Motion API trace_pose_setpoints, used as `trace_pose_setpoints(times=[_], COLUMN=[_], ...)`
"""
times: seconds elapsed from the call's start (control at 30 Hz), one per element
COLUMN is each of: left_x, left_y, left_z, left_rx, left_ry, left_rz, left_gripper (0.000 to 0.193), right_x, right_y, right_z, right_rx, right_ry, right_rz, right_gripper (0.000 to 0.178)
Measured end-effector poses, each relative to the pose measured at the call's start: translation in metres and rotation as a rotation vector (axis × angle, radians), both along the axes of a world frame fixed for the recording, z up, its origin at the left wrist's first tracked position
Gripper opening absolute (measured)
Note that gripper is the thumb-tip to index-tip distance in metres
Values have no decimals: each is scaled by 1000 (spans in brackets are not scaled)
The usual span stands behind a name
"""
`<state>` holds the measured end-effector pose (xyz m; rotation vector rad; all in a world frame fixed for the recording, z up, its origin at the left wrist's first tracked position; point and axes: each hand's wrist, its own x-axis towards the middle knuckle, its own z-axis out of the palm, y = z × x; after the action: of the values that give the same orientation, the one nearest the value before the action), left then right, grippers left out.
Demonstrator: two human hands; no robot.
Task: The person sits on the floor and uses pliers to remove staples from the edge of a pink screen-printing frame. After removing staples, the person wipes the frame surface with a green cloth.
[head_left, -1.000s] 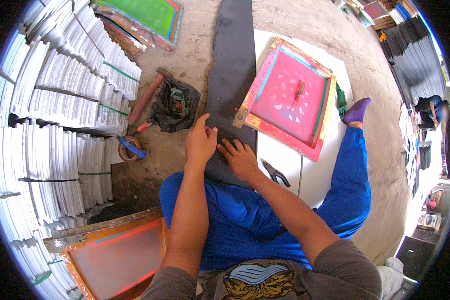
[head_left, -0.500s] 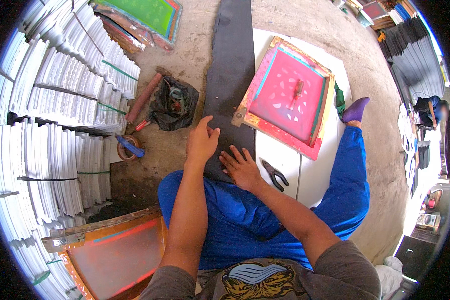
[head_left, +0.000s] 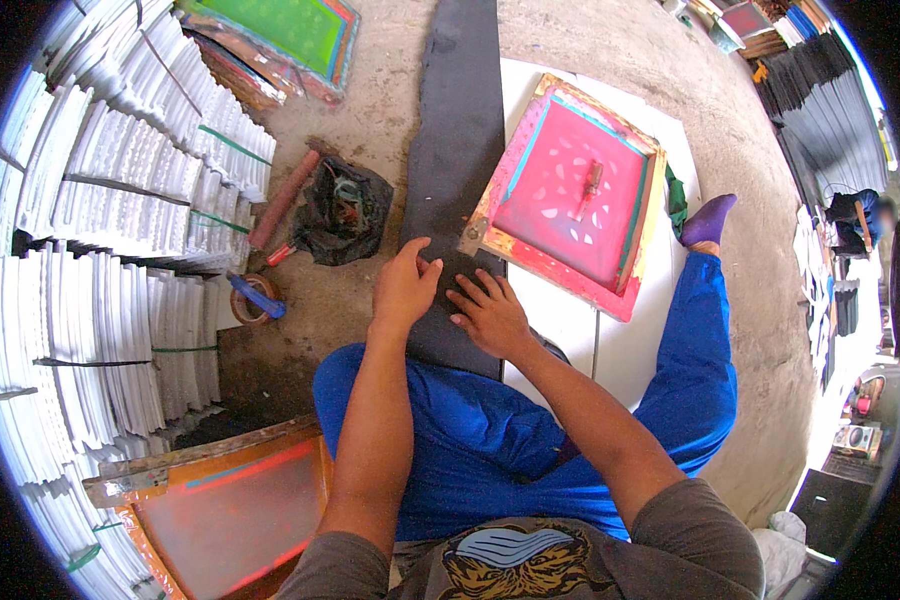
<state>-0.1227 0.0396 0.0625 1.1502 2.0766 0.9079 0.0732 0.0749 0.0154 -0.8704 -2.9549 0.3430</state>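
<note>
A long black sheet (head_left: 457, 130) runs away from my lap over the floor and along the white boards (head_left: 560, 350). At its left edge is my left hand (head_left: 407, 288), index finger and thumb apart; its other fingers are partly hidden. My right hand (head_left: 494, 318) lies on the sheet with fingers spread, touching the surface near the right edge. Just beyond it, a wooden-framed printing screen with pink mesh (head_left: 610, 240) rests at an angle on the white boards, a small brownish-red piece (head_left: 592, 180) on its mesh. Pliers (head_left: 552, 349) are mostly hidden by my right wrist.
Tall strapped stacks of white sheets (head_left: 110, 290) line the left. Nearby on the floor are a black plastic bag (head_left: 345, 215), a reddish roll (head_left: 284, 200) and a tape roll (head_left: 255, 300). Other framed screens (head_left: 240, 510) stand at lower left and far left. Another person (head_left: 860, 220) is at far right.
My right hand has moved slightly forward and right along the black sheet, and my wrist now covers most of the pliers. My left hand stays at the sheet's left edge.
</note>
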Motion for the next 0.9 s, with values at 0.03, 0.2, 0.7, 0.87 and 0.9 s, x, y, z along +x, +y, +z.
trace_pose_setpoints(times=[0.03,0.2,0.7,0.87,0.9], left_x=[1,1,3,3,3], left_y=[1,2,3,3,3], left_z=[0,-1,-3,-6,-6], left_rx=[-1,0,35,64,64], left_ry=[-5,-17,-51,-31,-28], left_rz=[-3,-22,-28,-56,-60], left_gripper=[43,41,39,39,39], right_x=[2,-5,29,13,8], right_y=[1,7,-36,-56,-56], right_z=[0,2,-3,-9,-11], right_rx=[-27,-48,-38,-34,-36], right_ry=[12,73,-47,-62,-45], right_rz=[-6,-31,-183,-251,-250], right_gripper=[54,54,68,76,76])
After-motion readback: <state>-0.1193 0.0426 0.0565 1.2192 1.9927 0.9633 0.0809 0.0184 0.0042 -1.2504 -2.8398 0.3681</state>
